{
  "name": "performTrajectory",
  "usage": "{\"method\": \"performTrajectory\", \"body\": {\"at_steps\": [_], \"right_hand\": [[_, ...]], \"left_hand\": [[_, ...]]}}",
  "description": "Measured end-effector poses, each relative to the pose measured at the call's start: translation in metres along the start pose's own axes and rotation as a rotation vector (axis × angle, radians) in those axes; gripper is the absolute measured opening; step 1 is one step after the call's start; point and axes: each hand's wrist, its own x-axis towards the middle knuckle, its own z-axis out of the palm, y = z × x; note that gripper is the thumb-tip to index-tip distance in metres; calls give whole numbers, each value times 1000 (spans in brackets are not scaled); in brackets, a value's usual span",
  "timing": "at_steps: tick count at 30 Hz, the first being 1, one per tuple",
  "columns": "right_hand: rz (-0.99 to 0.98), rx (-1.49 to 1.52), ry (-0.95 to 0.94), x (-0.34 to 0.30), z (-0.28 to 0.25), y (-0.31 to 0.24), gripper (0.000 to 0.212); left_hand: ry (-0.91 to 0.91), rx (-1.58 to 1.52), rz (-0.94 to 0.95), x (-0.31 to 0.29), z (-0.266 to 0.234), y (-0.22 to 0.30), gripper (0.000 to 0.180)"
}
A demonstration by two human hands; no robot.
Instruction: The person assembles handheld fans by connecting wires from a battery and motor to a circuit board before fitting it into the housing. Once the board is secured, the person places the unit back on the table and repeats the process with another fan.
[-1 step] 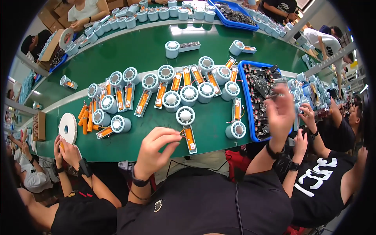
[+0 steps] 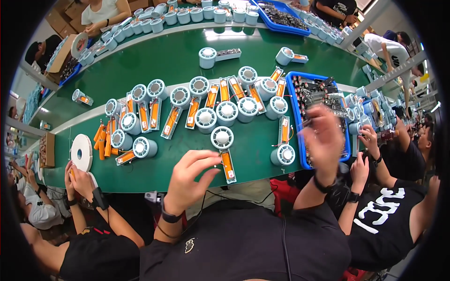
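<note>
My left hand is curled beside a light-blue fan housing with a narrow handle. An orange battery pack lies in that handle. The battery's thin wire, with a small white plug, runs to my left fingertips, which appear to grip it. Over a blue tray of black electronic parts, my right hand is smeared by motion. A small dark part shows at its fingertips, apparently held; its exact kind is blurred.
Several more fan housings with orange packs stand beyond my hands. Loose orange batteries and a white tape roll lie left, near a co-worker's hands. Another co-worker's hands work at the right. A metal rail crosses behind.
My right hand has moved left and slightly toward me, over the tray's near part, and the dark part has shifted with it. My left hand has moved only slightly.
</note>
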Motion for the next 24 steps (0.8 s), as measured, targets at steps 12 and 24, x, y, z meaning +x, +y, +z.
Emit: {"method": "performTrajectory", "body": {"at_steps": [12,24], "right_hand": [[609,844,-749,-54,94,-14,53],[-220,-12,-400,-60,133,30,25]], "left_hand": [[-37,227,349,-22,10,-37,39],[68,-111,-251,-18,35,-38,30]]}}
